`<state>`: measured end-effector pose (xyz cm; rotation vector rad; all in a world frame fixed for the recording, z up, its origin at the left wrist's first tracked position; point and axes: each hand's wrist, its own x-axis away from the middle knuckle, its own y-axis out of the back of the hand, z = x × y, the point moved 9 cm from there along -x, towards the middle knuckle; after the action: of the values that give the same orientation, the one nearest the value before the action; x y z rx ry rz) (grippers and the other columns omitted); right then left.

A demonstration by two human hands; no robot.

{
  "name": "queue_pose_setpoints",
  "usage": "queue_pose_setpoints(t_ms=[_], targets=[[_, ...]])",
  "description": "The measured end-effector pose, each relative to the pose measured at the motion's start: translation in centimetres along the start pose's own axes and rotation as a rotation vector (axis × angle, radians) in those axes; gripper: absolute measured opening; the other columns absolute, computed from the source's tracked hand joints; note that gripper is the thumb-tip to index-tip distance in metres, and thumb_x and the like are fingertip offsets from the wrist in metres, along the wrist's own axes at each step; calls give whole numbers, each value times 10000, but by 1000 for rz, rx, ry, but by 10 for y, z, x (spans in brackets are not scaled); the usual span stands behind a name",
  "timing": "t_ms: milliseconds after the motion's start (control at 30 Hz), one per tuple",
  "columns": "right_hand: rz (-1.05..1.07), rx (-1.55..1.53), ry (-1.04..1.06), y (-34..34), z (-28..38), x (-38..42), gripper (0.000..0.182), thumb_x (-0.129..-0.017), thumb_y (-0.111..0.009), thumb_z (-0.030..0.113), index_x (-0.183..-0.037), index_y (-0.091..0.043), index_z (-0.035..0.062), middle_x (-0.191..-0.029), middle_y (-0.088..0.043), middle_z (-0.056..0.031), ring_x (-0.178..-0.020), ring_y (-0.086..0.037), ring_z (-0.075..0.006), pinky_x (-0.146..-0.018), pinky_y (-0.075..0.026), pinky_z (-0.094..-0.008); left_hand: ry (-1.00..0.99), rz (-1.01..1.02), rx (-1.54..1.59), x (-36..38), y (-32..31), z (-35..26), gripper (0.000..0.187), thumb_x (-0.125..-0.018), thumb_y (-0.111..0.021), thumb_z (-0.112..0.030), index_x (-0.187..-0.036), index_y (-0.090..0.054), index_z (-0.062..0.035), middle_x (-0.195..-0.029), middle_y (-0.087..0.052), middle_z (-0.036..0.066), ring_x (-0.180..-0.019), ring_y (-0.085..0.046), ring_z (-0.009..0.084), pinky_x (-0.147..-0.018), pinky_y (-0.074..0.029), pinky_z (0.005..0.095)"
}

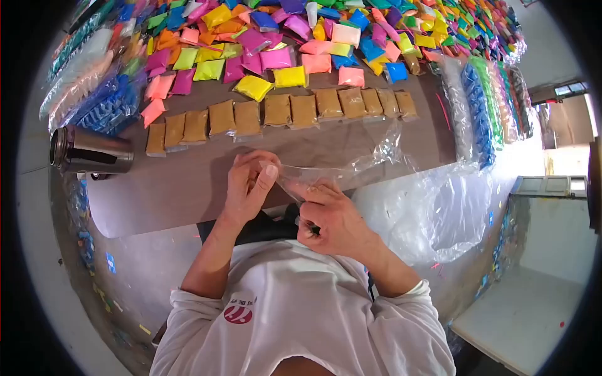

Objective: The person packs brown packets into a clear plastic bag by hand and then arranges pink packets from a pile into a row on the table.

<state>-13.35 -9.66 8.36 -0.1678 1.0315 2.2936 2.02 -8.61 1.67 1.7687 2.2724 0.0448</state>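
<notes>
My left hand (251,185) is closed on one edge of a clear plastic bag (313,174), thumb pressed against the fingers. On the other side of the same bag is my right hand (329,216), its fingers curled and closed at the film near the bag's mouth. The bag stretches away to the right over the table, crumpled and shiny at its far end. Beyond the hands, a row of small brown packets (277,110) in clear wrappers lies across the table (188,200).
A heap of colourful packets (276,59) covers the table's back. A metal flask (94,150) lies at the left edge, near stacked bagged packets (94,81). Long filled bags (480,113) stand at the right. A large clear plastic sheet (433,210) hangs by the right edge.
</notes>
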Motion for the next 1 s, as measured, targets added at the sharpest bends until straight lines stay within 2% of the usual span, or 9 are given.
queue_pose_setpoints(t_ms=[267, 367, 467, 567, 600, 700, 800, 900, 1000], targets=[[-165, -164, -111, 3, -2, 15, 296, -743, -785, 74, -651, -507, 35, -1169, -668, -202, -853, -633, -305, -745, -487, -391, -101, -53, -199, 1, -7, -15, 369, -996, -576, -306, -765, -643, -26, -877, -671, 85, -802, -593, 240, -856, -379, 363], [-74, -290, -589, -14, -25, 38, 270, -800, -803, 110, -769, -547, 31, -1098, -684, -185, -924, -659, -241, -792, -500, -333, -21, -50, -205, 19, -15, -9, 413, -998, -577, -334, -730, -637, -24, -845, -676, 90, -825, -604, 256, -846, -390, 380], [-396, -392, -325, 0, -13, 47, 231, -843, -767, 91, -909, -554, 34, -855, -607, -57, -750, -587, -121, -691, -441, -230, 0, -83, -181, 38, -23, -11, 448, -1012, -557, -346, -702, -630, -31, -791, -657, 84, -790, -582, 257, -830, -400, 371], [-591, -961, -505, -19, -23, 65, 215, -917, -718, 97, -1009, -538, 23, -885, -615, -11, -782, -539, -74, -675, -426, -223, 14, -45, -177, 48, -29, -23, 466, -1033, -528, -338, -696, -621, -30, -739, -625, 79, -737, -561, 249, -801, -408, 354], [-481, -991, -581, -24, -26, 73, 223, -964, -672, 111, -1090, -519, 7, -937, -629, -8, -858, -581, -86, -725, -441, -206, 5, -32, -177, 50, -31, -24, 468, -1036, -524, -333, -695, -616, -27, -730, -621, 77, -728, -559, 242, -784, -415, 352], [-603, -1055, -635, -22, -23, 92, 269, -966, -683, 159, -1117, -529, -2, -951, -642, -26, -866, -591, -79, -727, -453, -203, 67, -36, -17, 61, -37, -13, 472, -1055, -500, -325, -742, -620, 7, -726, -614, 64, -680, -551, 174, -656, -443, 319], [-644, -1160, -817, -19, -16, 105, 251, -962, -689, 185, -1073, -568, -5, -964, -660, -35, -861, -600, -86, -708, -463, -214, 33, 0, 18, 68, -42, -24, 475, -1070, -468, -344, -846, -654, 31, -767, -624, 45, -670, -545, 102, -603, -446, 262], [-355, -1356, -831, -33, -16, 105, 212, -958, -696, 199, -940, -619, 2, -1022, -677, -49, -869, -612, -97, -711, -493, -259, 43, 43, 29, 76, -57, -33, 465, -1072, -465, -339, -874, -649, 40, -776, -615, 44, -675, -549, 102, -613, -451, 261], [-204, -1083, -802, -23, -21, 111, 171, -914, -701, 152, -844, -632, 12, -1088, -687, -102, -910, -648, -168, -761, -518, -300, 52, 129, 111, 83, -75, -38, 460, -1069, -467, -351, -919, -639, 49, -834, -607, 53, -702, -562, 122, -665, -478, 279]])
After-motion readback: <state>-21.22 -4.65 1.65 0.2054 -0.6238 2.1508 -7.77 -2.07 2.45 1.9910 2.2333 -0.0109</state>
